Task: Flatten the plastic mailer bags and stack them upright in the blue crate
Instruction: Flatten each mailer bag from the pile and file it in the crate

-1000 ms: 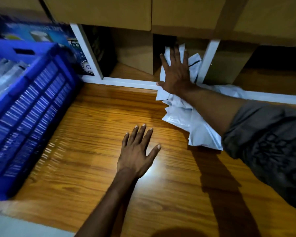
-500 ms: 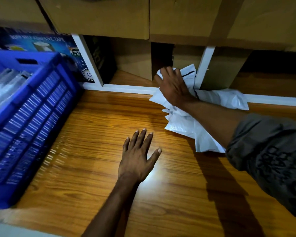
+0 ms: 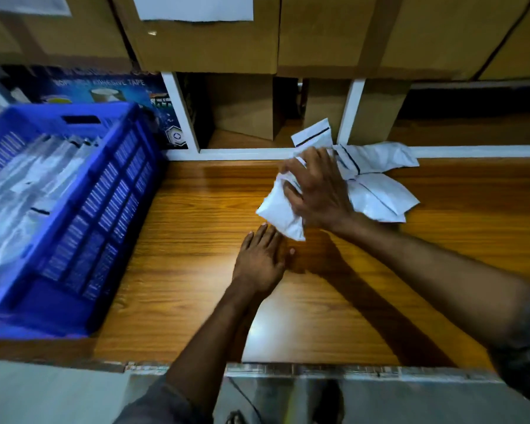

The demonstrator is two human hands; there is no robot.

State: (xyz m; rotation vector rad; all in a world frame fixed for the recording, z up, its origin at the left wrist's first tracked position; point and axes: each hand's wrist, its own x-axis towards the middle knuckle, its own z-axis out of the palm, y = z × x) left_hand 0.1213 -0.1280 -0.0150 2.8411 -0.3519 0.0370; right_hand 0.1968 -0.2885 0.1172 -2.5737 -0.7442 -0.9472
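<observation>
A white mailer bag point(image 3: 280, 211), puffy and creased, is bunched in the right hand point(image 3: 318, 194), whose fingers curl round it over the wooden table point(image 3: 181, 301). The bag's lower corner reaches almost to the fingertips of the left hand point(image 3: 259, 261), which lies flat and spread on the wood at six o'clock of the bag. Loose bags point(image 3: 380, 185), rumpled, lie at three o'clock of it by the shelf edge. The blue crate point(image 3: 104, 215) at nine o'clock holds stacked bags point(image 3: 28, 194). Half a second ago the right hand gripped the pile at the shelf; it has since drawn one bag toward the left hand, which has stayed put.
</observation>
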